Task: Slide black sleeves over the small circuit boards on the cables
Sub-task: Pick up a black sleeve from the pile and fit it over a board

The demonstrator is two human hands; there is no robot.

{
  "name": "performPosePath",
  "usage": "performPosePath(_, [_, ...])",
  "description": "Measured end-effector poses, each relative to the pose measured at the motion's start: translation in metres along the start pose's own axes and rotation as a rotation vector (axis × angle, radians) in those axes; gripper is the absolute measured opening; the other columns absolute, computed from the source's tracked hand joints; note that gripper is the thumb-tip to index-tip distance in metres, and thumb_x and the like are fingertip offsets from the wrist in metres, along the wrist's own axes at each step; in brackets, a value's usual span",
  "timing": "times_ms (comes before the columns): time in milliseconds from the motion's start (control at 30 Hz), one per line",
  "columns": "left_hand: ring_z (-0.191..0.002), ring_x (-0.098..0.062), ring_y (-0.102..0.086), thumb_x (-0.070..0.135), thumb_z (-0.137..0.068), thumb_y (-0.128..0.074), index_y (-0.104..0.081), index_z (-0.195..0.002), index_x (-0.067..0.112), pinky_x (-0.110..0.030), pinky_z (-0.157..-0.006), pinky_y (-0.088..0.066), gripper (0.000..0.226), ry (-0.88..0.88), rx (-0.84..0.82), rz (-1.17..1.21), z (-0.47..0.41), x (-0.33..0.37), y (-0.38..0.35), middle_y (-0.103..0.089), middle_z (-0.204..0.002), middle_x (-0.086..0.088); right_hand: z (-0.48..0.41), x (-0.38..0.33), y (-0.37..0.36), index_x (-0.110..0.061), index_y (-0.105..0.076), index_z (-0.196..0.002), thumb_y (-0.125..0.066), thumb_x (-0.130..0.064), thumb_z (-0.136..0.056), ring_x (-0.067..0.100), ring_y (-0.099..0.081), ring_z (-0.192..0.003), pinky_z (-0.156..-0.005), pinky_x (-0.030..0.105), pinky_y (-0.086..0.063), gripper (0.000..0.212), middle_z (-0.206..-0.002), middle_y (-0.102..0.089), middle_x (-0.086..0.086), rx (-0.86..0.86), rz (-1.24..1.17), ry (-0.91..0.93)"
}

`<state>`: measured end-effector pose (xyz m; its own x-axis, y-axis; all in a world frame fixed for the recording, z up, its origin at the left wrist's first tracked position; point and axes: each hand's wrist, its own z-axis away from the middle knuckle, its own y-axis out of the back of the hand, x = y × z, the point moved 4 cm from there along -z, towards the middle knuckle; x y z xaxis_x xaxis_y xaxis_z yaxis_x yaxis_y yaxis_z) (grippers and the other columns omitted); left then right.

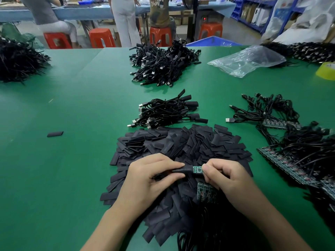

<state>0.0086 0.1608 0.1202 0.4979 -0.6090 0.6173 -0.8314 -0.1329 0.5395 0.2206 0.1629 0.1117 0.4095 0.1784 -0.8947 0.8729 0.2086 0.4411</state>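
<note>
**A:** Where are you on this one?

**B:** Nearest me, my left hand (152, 176) pinches a black sleeve (181, 169) between thumb and fingers. My right hand (223, 176) pinches the small circuit board (197, 169) by its far end. The two hands are close together but not touching. The sleeve's mouth sits on the board's left edge and most of the green shows, so I'd say this one has barely begun. A few more bare boards (205, 193) hang just under my right hand.

**A:** And the batch as a whole?

**B:** Under my hands lies the sleeve pile (190, 142), and it is large. To my right is a heap of unsleeved cables (290, 156), their boards in rows, with plenty left. Just past the pile is a small bundle of finished cables (168, 111), and farther back a bigger finished heap (163, 64). I'd put it somewhere mid-run.

**A:** What about the surface?

**B:** It's a green worktop (72, 105). One stray sleeve (55, 134) lies well off to the left, and there's a dark heap (18, 60) at the far left that I can't make out. On the far right are a clear plastic bag (246, 60) and a yellow tape roll (326, 70).

**A:** And the room?

**B:** Beyond the worktop are red stools (101, 38), with one person seated and two standing at a blue-covered table (90, 11). Blue shelving (253, 15) stands at the back right.
</note>
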Motion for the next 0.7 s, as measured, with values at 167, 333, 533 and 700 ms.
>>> performPosePath(167, [-0.083, -0.003, -0.068, 0.028, -0.084, -0.085, -0.082, -0.103, 0.017, -0.015, -0.077, -0.051, 0.022, 0.021, -0.038, 0.006, 0.0013, -0.0033, -0.0005, -0.073, -0.092, 0.010, -0.0004, -0.0002, 0.0002, -0.018, -0.058, -0.069, -0.053, -0.044, -0.095, 0.005, -0.040, -0.056, -0.055, 0.023, -0.031, 0.038, -0.057, -0.043, -0.007, -0.012, 0.011, 0.009])
performPosePath(333, [-0.082, 0.000, -0.067, 0.031, -0.083, -0.084, -0.081, -0.103, 0.021, -0.014, -0.076, -0.050, 0.023, 0.068, -0.023, -0.010, 0.0017, -0.0040, -0.0029, -0.071, -0.090, 0.015, 0.0025, -0.0008, -0.0018, -0.019, -0.060, -0.072, -0.057, -0.032, -0.103, 0.002, -0.037, -0.053, -0.052, 0.022, -0.029, 0.034, -0.057, -0.043, -0.007, 0.001, 0.074, 0.048])
performPosePath(533, [-0.083, -0.006, -0.068, 0.032, -0.087, -0.081, -0.081, -0.110, 0.021, -0.027, -0.074, -0.055, 0.025, 0.054, -0.051, -0.010, 0.0042, -0.0008, -0.0091, -0.072, -0.090, 0.009, 0.0023, -0.0069, -0.0058, -0.021, -0.058, -0.067, -0.060, -0.027, -0.100, 0.004, -0.038, -0.053, -0.052, 0.020, -0.027, 0.034, -0.056, -0.044, -0.005, -0.011, 0.117, 0.072])
performPosePath(700, [-0.084, -0.005, -0.067, 0.031, -0.087, -0.080, -0.081, -0.108, 0.021, -0.027, -0.074, -0.055, 0.023, 0.026, -0.041, -0.001, 0.0030, -0.0010, -0.0070, -0.071, -0.091, 0.009, 0.0041, -0.0095, -0.0046, -0.021, -0.061, -0.068, -0.061, -0.026, -0.100, 0.004, -0.039, -0.052, -0.052, 0.018, -0.028, 0.032, -0.056, -0.045, 0.000, -0.032, 0.111, 0.082])
